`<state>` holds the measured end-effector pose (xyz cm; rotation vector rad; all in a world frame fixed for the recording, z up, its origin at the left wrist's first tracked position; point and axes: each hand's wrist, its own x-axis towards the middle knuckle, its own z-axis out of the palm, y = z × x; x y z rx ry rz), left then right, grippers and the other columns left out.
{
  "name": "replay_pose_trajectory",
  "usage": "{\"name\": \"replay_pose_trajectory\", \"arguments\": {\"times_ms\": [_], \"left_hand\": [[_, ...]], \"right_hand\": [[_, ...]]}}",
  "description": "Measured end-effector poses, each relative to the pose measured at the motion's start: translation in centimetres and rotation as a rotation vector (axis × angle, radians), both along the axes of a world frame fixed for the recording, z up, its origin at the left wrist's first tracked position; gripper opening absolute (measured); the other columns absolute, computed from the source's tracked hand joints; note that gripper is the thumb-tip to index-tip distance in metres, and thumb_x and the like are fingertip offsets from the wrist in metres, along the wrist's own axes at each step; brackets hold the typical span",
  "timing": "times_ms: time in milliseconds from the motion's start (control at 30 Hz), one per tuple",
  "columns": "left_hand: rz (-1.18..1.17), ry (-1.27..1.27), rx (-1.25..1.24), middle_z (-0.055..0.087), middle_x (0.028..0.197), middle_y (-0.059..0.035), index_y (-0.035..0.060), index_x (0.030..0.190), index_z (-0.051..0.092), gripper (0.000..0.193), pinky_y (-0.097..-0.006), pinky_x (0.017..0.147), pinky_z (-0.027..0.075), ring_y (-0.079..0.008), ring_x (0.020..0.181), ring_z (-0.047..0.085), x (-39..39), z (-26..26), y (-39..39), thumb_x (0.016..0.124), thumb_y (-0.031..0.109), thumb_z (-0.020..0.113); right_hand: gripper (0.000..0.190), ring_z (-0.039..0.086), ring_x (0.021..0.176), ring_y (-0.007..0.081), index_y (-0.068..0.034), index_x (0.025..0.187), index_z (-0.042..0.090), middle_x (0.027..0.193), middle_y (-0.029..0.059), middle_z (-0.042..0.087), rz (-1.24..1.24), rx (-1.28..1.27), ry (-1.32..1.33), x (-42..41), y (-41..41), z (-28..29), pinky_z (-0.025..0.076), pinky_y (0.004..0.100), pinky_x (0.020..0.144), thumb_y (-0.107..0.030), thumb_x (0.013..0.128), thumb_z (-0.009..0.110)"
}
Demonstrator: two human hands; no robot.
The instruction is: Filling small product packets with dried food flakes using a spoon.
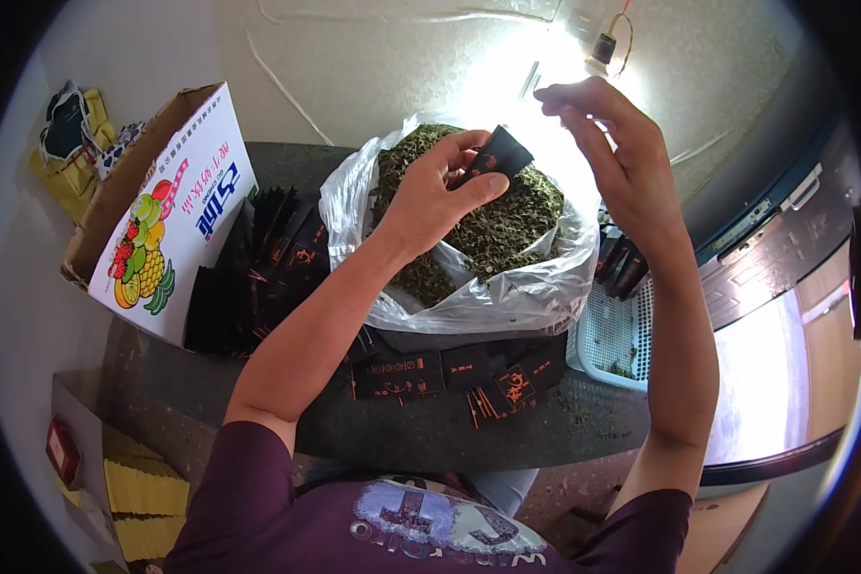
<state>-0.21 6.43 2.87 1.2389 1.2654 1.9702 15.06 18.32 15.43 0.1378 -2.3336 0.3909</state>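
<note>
My left hand grips a small black packet with orange print, tilted over the heap of dried leaves. That heap of dried green leaves fills a clear plastic bag whose rim is folded open. To the right and higher up, my right hand is raised in front of a bright glare, with the fingers bent toward the thumb. Glare hides whether anything is between its fingertips. Several flat black packets lie on the dark tabletop in front of the bag.
A printed cardboard carton stands at left, beside a pile of black packets. At right, a light-blue plastic basket holds filled-looking black packets. A lit bulb in a socket hangs at the back. Yellow stacks sit lower left.
</note>
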Motion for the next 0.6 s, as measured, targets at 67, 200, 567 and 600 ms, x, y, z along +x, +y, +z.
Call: {"name": "replay_pose_trajectory", "arguments": {"times_ms": [67,200,567,600], "left_hand": [[0.003,0.008,-0.013,0.065,0.104,-0.0061,0.0002,0.13,0.058,0.051,-0.0242,0.078,0.05,-0.0095,0.088,0.06,-0.2,-0.2,-0.2,0.092,0.029,0.074],[-0.1,-0.021,-0.042,0.066,0.102,-0.0037,0.0016,0.129,0.059,0.046,-0.0216,0.07,0.046,-0.0076,0.081,0.058,-0.6,0.1,-1.5,0.097,0.035,0.066],[-0.196,0.105,-0.025,0.058,0.081,0.0016,0.0031,0.115,0.062,0.037,-0.0214,0.058,0.039,-0.0058,0.065,0.05,3.8,2.4,-1.3,0.098,0.036,0.066],[-0.265,0.074,-0.01,0.054,0.077,0.0029,0.0014,0.115,0.061,0.036,-0.0225,0.056,0.038,-0.0053,0.061,0.048,3.6,2.3,-0.7,0.098,0.033,0.067]], "right_hand": [[0.019,0.061,0.089,0.0135,-0.001,0.112,0.068,0.096,0.0071,0.066,0.012,-0.011,0.035,0.0,0.4,0.4,0.05,0.0301,0.084,-0.006,0.099,0.055],[0.021,0.052,0.068,0.0115,-0.004,0.114,0.068,0.072,0.0035,0.054,-0.107,-0.004,-0.03,0.7,0.6,0.2,0.044,0.0299,0.066,-0.008,0.099,0.053],[0.018,0.054,0.067,0.0081,0.001,0.099,0.07,0.073,0.0029,0.063,-0.026,0.054,-0.241,2.6,1.5,-0.6,0.043,0.0276,0.062,-0.016,0.093,0.065],[0.018,0.056,0.069,0.0074,0.001,0.099,0.07,0.072,0.0002,0.062,0.023,-0.028,-0.258,2.7,1.1,0.0,0.044,0.0266,0.062,-0.016,0.094,0.066]]}}
